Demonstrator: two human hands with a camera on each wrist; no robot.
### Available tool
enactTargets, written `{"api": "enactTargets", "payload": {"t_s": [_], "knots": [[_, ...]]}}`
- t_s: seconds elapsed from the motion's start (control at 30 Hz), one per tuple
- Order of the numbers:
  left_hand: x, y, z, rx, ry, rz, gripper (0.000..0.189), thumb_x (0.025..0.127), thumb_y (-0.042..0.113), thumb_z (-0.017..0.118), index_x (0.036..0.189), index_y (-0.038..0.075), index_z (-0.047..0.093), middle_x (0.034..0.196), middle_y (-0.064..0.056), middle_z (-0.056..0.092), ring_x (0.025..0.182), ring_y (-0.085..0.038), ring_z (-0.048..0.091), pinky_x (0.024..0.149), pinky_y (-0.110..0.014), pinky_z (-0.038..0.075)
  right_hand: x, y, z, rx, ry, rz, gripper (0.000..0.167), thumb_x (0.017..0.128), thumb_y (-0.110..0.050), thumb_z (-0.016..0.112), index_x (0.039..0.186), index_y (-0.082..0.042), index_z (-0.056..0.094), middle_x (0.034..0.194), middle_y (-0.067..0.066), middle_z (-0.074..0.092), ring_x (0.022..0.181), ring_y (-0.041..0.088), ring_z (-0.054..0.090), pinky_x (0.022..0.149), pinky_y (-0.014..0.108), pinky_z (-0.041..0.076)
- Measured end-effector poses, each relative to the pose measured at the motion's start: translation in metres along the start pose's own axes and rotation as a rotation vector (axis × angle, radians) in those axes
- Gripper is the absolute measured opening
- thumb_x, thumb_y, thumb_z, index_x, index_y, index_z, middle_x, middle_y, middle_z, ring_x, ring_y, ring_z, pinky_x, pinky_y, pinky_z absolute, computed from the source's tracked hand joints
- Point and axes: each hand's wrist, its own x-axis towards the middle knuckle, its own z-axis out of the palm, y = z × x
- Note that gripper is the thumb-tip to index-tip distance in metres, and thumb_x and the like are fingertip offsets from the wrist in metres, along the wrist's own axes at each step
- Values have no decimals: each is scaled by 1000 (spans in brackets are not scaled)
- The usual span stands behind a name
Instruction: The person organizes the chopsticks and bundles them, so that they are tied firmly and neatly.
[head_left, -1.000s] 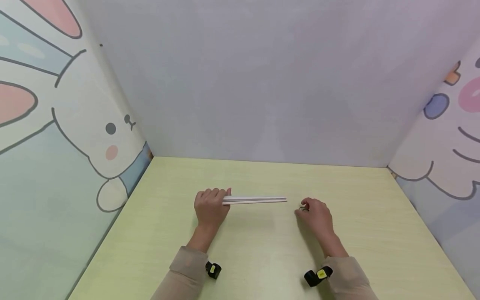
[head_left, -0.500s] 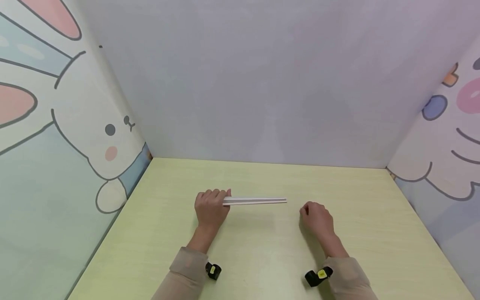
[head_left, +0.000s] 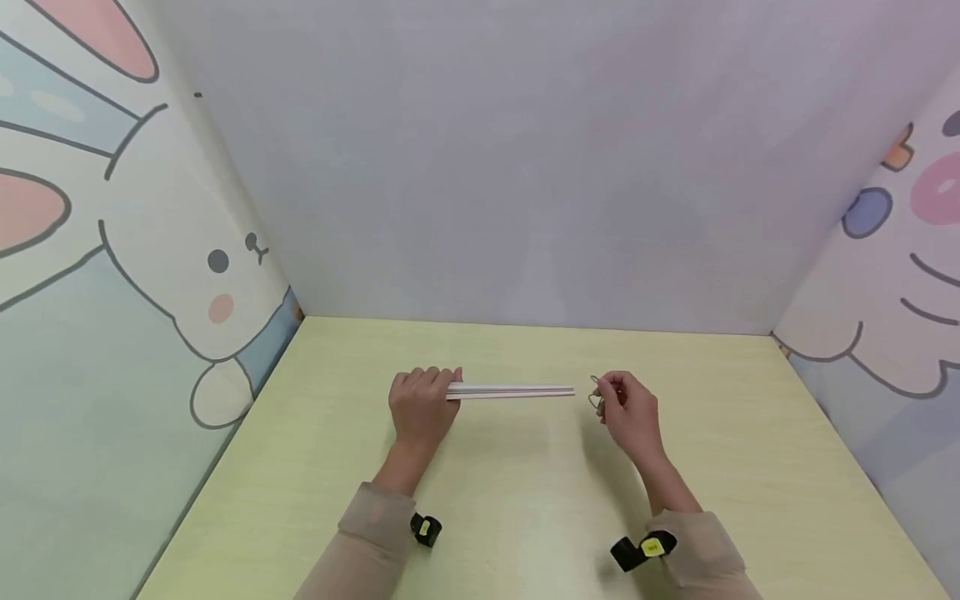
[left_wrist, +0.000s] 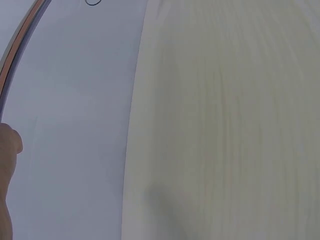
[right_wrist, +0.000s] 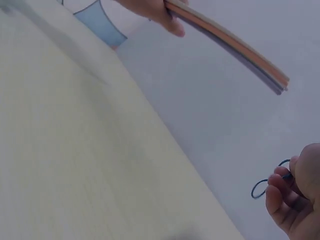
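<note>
Right hand (head_left: 632,414) has come up off its lower spot; the thin dark band (right_wrist: 253,192), lost to my view inside the curled fingers half a second back, now pokes out as two loops, pinched by thumb and fingers. Left hand (head_left: 422,407) hardly shifted, fingers wrapped round one end of the bundle of sticks (head_left: 513,391), held above the table (head_left: 510,350), tips toward the right hand. My reading: band now within easy reach, just beside the tips, not around them.

Sticks (head_left: 513,387) partly hidden; sleeves (head_left: 367,533) cropped
</note>
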Motion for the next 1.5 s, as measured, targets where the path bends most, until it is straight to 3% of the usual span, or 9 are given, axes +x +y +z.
{"api": "enactTargets", "payload": {"t_s": [0.13,0.3,0.47,0.67,0.77,0.97,1.13,1.33,1.5], "knots": [[5,1,1,3,0,7,24,87,22,74,67,10,68,59,-3,65,49,-21,57,58,-39,49,-2,-18,-1,180,-45,-18,16,103,-12,58,104,3,59,91,18,65,58,16,62,53,27,55],[11,4,1,16,23,-1,21,82,21,78,66,9,69,59,-2,65,48,-21,57,56,-38,48,-7,-35,-3,287,-118,-56,16,103,-11,58,105,4,59,87,9,63,59,14,61,53,28,54],[14,5,-1,26,40,-14,18,78,19,81,66,9,71,59,-2,65,48,-20,58,56,-37,49,-13,-42,-3,319,-177,-116,9,102,-5,57,103,4,59,85,6,63,60,16,60,53,29,53],[14,5,-3,21,31,-25,20,84,19,76,67,9,71,61,-3,67,49,-21,59,57,-38,49,-18,-43,3,319,-218,-175,6,102,-3,56,99,1,59,85,20,61,60,16,58,53,28,51],[14,5,-4,20,32,-41,21,84,20,75,67,8,71,61,-3,67,49,-22,60,56,-39,49,-22,-42,8,327,-253,-190,6,102,-3,56,98,0,59,85,18,62,61,17,58,54,28,50],[13,5,-5,-12,105,-50,22,77,17,75,61,8,65,53,-3,60,43,-22,53,49,-37,43,-24,-35,13,379,-333,-265,9,104,-3,52,98,2,57,84,3,62,61,19,59,54,30,51],[14,5,-5,-44,187,-41,35,83,18,64,52,10,49,45,-1,47,38,-20,39,44,-37,38,-22,-32,13,494,-357,-254,23,109,-10,41,101,5,56,82,11,61,59,21,58,54,30,50],[15,7,-4,-33,197,-34,37,81,18,65,51,11,46,44,-1,46,37,-20,37,43,-37,38,-26,-35,19,377,-321,-195,7,102,0,53,106,2,59,80,18,66,57,16,61,56,29,54],[16,8,-6,-8,191,-24,34,81,17,64,51,10,51,45,-1,51,37,-20,42,43,-35,39,-32,-36,27,303,-391,-229,20,93,10,57,113,3,59,86,14,71,61,16,64,60,38,58]]}}
